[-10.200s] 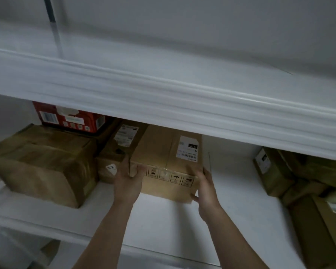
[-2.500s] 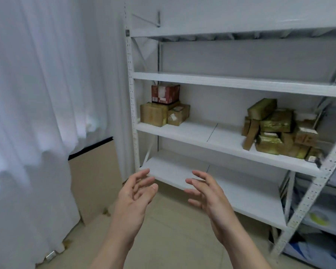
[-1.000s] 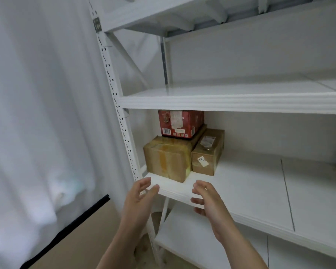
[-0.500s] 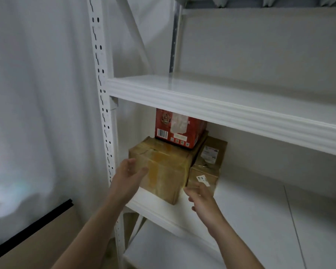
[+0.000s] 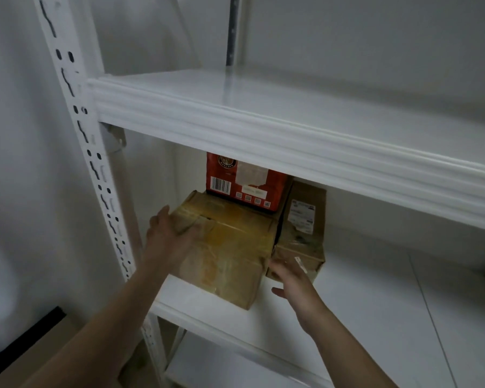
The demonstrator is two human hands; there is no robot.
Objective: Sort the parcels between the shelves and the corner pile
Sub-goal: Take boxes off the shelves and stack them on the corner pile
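Observation:
A large taped brown box [image 5: 230, 247] sits at the left end of the middle shelf [image 5: 347, 298]. On its back part rests a red box [image 5: 247, 183] with a barcode. A narrow brown box [image 5: 303, 228] with a white label stands against its right side. My left hand [image 5: 171, 239] lies flat on the large box's front left top corner, fingers spread. My right hand [image 5: 289, 275] reaches, fingers apart, to the large box's lower right corner, in front of the narrow box. Neither hand has closed on anything.
The white upper shelf [image 5: 291, 127] juts out just above the boxes. A perforated white upright [image 5: 95, 169] stands left of my left arm. A lower shelf [image 5: 235, 368] lies below. A tan board with a black edge [image 5: 25, 351] leans at the bottom left, before white curtains.
I have come closer to the rack. My left hand has landed on the large box's top corner and my right hand has moved up to its right side.

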